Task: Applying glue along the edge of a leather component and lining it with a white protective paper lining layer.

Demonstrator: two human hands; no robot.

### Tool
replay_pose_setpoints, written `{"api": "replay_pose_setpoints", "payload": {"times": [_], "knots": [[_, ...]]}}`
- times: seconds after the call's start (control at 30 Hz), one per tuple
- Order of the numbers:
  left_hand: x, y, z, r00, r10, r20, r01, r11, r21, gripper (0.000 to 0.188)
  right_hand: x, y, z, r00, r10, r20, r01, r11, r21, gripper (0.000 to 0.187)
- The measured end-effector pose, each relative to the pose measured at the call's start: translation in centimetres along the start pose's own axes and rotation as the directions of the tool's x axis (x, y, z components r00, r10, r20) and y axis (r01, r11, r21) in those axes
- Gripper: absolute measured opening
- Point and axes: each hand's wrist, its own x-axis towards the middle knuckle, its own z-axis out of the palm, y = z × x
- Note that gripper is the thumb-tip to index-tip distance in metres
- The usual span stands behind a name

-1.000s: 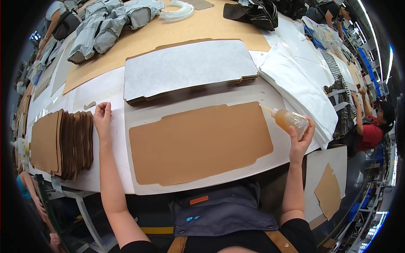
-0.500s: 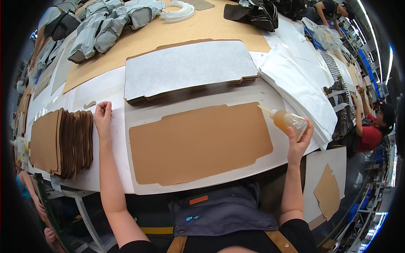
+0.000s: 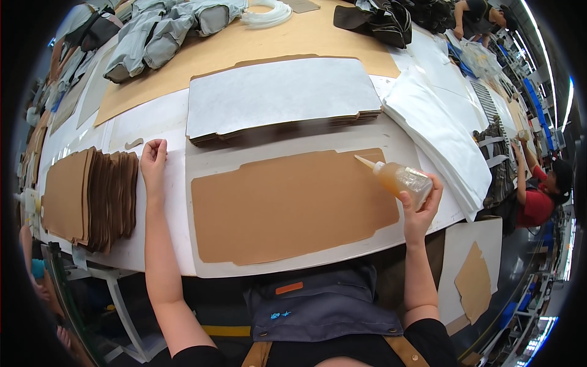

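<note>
A clear squeeze bottle (image 3: pixel 400 181) with amber liquid and a pale pointed nozzle is gripped in my right hand (image 3: pixel 424 205). It is tilted, its tip over the upper right part of a flat brown cardboard panel (image 3: pixel 293 208). Whether the tip touches the board I cannot tell. My left hand (image 3: pixel 153 162) rests on the white table, closed with fingers curled and pressed together; what they hold, if anything, is hidden. It lies between the brown panel and a stack of brown cardboard pieces (image 3: pixel 92 196).
Behind the panel stands a stack of boards topped with a white sheet (image 3: pixel 281 95). White fabric (image 3: pixel 437 134) lies to its right. Grey bags (image 3: pixel 165 37), a coil of white tubing (image 3: pixel 267 13) and black bags (image 3: pixel 379 21) are farther back. A person in red (image 3: pixel 538 189) works at the right.
My right hand has moved left with the bottle, bringing the nozzle from the panel's right corner farther over the board. The left hand stays closed in nearly the same place.
</note>
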Motion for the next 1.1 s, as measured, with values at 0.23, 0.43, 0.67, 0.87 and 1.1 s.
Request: {"api": "replay_pose_setpoints", "payload": {"times": [0.23,0.43,0.67,0.87,1.1], "knots": [[-0.2,0.7,0.3,1.0,0.012,0.008,-0.012,1.0,-0.013,0.02,-0.4,-0.9,2.6,0.995,-0.031,0.094,0.025,0.997,0.066,0.064],[-0.3,0.8,0.2,1.0,0.016,0.009,-0.016,1.0,-0.019,0.021,-0.8,-2.0,5.2,0.978,-0.1,0.184,0.077,0.989,0.127,0.064],[0.1,0.1,0.2,0.999,0.042,-0.007,-0.043,0.998,-0.045,0.019,-0.8,-2.8,7.7,0.948,-0.184,0.259,0.159,0.98,0.116,0.064],[0.2,-0.2,0.4,0.999,0.049,-0.02,-0.05,0.996,-0.07,0.017,-0.9,-3.4,10.0,0.92,-0.229,0.319,0.184,0.969,0.165,0.065],[0.2,-0.3,0.7,0.998,0.05,-0.035,-0.053,0.994,-0.091,0.018,-1.0,-4.2,12.7,0.875,-0.295,0.383,0.219,0.948,0.231,0.066]]}}
